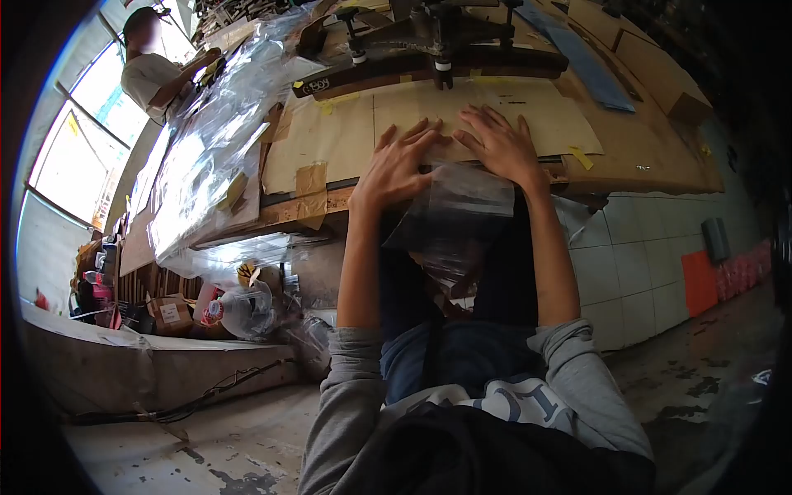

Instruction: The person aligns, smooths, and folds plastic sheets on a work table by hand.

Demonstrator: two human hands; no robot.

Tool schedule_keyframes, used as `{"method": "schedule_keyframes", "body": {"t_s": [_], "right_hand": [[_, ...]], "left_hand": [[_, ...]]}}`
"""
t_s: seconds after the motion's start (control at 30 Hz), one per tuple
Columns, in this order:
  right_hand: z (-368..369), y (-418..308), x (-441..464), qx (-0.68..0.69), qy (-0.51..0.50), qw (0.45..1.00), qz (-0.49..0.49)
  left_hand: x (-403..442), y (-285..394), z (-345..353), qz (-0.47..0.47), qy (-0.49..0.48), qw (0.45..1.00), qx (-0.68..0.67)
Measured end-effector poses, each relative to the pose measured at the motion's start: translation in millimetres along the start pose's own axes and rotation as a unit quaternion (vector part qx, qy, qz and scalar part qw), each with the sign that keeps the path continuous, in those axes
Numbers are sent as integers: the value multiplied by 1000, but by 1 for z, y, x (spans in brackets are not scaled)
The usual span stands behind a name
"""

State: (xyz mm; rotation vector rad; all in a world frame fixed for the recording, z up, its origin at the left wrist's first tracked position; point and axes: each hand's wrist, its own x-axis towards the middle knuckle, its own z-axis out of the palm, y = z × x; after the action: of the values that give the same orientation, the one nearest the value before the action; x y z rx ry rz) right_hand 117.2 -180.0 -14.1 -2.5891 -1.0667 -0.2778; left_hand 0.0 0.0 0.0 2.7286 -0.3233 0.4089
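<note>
At the head view, your left hand (399,163) rests palm down on the pale sheet (322,142), its fingers extended and slightly parted; no object is visible in its grasp. Your right hand (500,145) lies flat on the same sheet, just beside the left, with its fingers spread wide and nothing visibly gripped.

The pale sheet lies on the counter (672,161), along the edge nearest you; a thin dark line crosses it beyond your left hand. Between your forearms, a clear plastic film (462,202) hangs over the front edge; contact between the film and your left thumb cannot be determined. Brown tape (312,190) covers the sheet's near edge at left; a yellow tape piece (582,157) sits at its right end.

Beyond the sheet stands a dark metal fixture (435,33) above a dark bar (520,63), which carries pale lettering at its left end; a blue strip (587,66) lies to the right; crumpled plastic wrap (206,140) covers the left part of the counter; past it stands a co-worker (153,80).
</note>
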Motion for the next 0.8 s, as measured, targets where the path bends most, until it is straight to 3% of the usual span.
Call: {"method": "schedule_keyframes", "body": {"t_s": [0.37,0.8], "right_hand": [[-2,11,-2,30,16,998,-44],[-2,5,-2,19,26,999,-25]], "left_hand": [[-2,7,3,14,34,999,5],[-1,7,2,4,20,1000,-4]]}}
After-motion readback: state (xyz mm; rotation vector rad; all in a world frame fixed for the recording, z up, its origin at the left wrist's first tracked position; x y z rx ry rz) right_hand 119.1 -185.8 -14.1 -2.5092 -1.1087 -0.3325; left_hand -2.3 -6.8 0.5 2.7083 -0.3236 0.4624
